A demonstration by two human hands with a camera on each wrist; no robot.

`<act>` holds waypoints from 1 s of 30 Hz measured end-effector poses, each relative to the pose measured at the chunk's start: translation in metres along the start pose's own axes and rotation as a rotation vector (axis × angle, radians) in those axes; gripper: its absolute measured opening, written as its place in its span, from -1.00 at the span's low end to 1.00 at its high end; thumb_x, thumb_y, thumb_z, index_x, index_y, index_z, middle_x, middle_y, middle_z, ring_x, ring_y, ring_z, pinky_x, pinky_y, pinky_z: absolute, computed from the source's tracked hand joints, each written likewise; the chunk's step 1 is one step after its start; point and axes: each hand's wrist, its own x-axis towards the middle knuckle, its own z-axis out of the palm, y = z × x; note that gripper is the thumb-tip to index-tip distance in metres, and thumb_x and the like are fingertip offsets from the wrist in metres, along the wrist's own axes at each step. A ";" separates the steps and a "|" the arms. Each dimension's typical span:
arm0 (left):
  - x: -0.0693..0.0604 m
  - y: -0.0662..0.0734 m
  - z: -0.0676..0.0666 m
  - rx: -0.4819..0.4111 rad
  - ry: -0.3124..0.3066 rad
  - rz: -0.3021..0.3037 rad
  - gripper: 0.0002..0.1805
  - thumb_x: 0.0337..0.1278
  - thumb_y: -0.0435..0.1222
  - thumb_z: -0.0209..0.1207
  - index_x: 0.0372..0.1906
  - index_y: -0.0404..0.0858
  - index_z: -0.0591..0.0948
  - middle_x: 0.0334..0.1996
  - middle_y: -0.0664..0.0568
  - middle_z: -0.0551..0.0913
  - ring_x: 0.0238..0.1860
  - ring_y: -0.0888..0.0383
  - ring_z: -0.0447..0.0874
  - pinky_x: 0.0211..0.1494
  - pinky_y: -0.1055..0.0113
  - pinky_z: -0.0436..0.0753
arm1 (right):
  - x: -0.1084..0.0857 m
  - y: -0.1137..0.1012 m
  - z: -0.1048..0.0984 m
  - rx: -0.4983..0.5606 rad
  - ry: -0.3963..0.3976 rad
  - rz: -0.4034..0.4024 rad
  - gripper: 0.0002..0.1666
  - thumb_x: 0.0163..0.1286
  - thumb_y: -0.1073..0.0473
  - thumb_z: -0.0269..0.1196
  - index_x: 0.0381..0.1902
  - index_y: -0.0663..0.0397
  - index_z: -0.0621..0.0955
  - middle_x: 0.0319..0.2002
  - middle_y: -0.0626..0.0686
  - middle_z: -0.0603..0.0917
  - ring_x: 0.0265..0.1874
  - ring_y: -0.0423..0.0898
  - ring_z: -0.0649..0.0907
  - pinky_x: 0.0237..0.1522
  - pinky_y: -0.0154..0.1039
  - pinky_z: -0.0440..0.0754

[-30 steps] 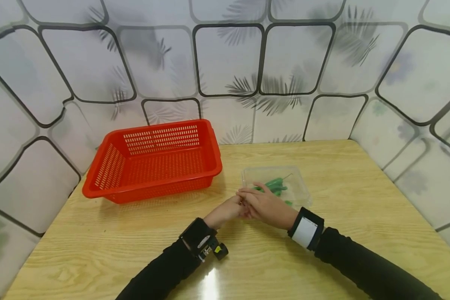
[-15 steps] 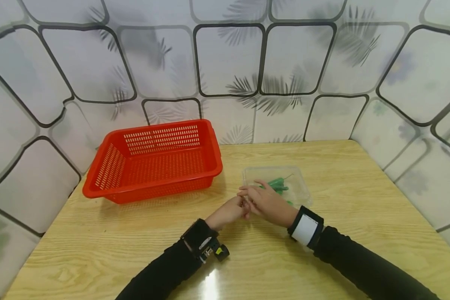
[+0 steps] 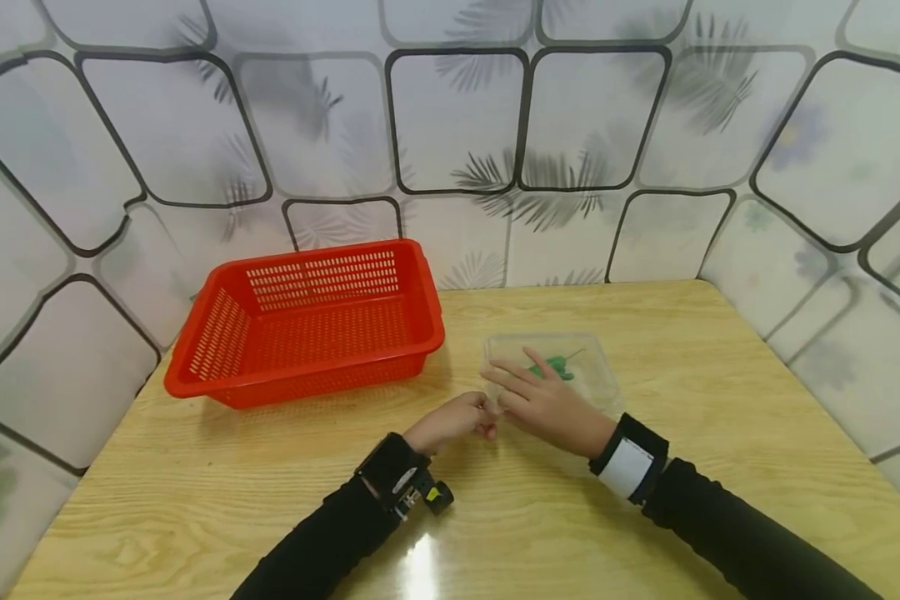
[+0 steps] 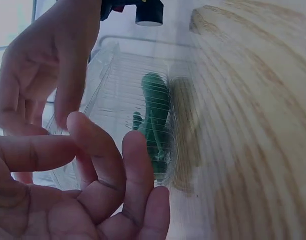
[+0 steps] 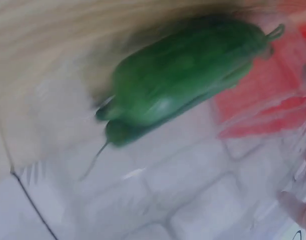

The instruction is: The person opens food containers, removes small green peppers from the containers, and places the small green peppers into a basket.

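A clear plastic box [image 3: 606, 379] sits on the table with several green peppers [image 3: 557, 365] inside. My left hand [image 3: 452, 421] is at the box's near left corner. In the left wrist view its thumb meets a bent finger, seeming to pinch the box's clear edge; the exact contact is hard to see. My right hand [image 3: 549, 408] reaches over the near side of the box, fingers spread and gently bent, its thumb mostly hidden. The right wrist view shows the peppers [image 5: 183, 75] close up, behind blurred, shiny clear plastic.
Left of the box, a red perforated plastic basket [image 3: 322, 367] stands toward the back of the wooden table [image 3: 270, 500]. Patterned wall covering [image 3: 457, 117] rises behind the table and along both sides.
My right hand has shifted a little to the right, apart from the left hand, and its fingers have spread. The left hand stays at the box corner.
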 end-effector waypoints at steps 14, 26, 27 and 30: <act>-0.002 0.003 -0.009 0.000 -0.023 -0.002 -0.77 0.26 -0.47 -0.11 -0.11 -0.59 0.41 -0.48 0.03 0.48 -0.38 0.24 0.51 -0.14 0.41 0.52 | -0.052 0.028 -0.017 -0.019 0.059 0.079 -0.51 0.48 -0.08 -0.09 0.05 0.17 0.52 0.15 0.21 0.53 0.14 0.12 0.51 0.14 0.17 0.40; -0.003 0.004 -0.016 0.082 -0.015 -0.015 -0.79 0.22 -0.44 -0.07 -0.17 -0.54 0.47 -0.45 -0.07 0.55 -0.37 0.18 0.53 -0.15 0.40 0.51 | -0.077 0.034 -0.021 -0.058 -0.014 0.327 -0.23 0.42 -0.30 -0.17 0.11 0.28 0.48 0.05 0.35 0.54 -0.33 0.16 0.67 -0.41 -0.02 0.64; -0.003 0.004 -0.016 0.104 -0.006 -0.011 -0.79 0.23 -0.42 -0.06 -0.18 -0.52 0.48 -0.44 -0.10 0.58 -0.36 0.17 0.55 -0.15 0.39 0.51 | -0.077 0.034 -0.021 -0.058 -0.031 0.346 -0.24 0.41 -0.30 -0.13 0.11 0.27 0.48 0.05 0.35 0.54 -0.41 0.12 0.67 -0.48 -0.09 0.63; -0.002 0.004 -0.017 0.154 0.015 -0.002 -0.80 0.29 -0.35 -0.03 -0.19 -0.45 0.49 -0.36 -0.17 0.62 -0.31 0.12 0.58 -0.17 0.39 0.49 | -0.079 0.032 -0.022 -0.041 -0.066 0.374 -0.29 0.38 -0.26 0.02 0.13 0.26 0.46 0.07 0.34 0.53 -0.52 0.04 0.66 -0.63 -0.23 0.56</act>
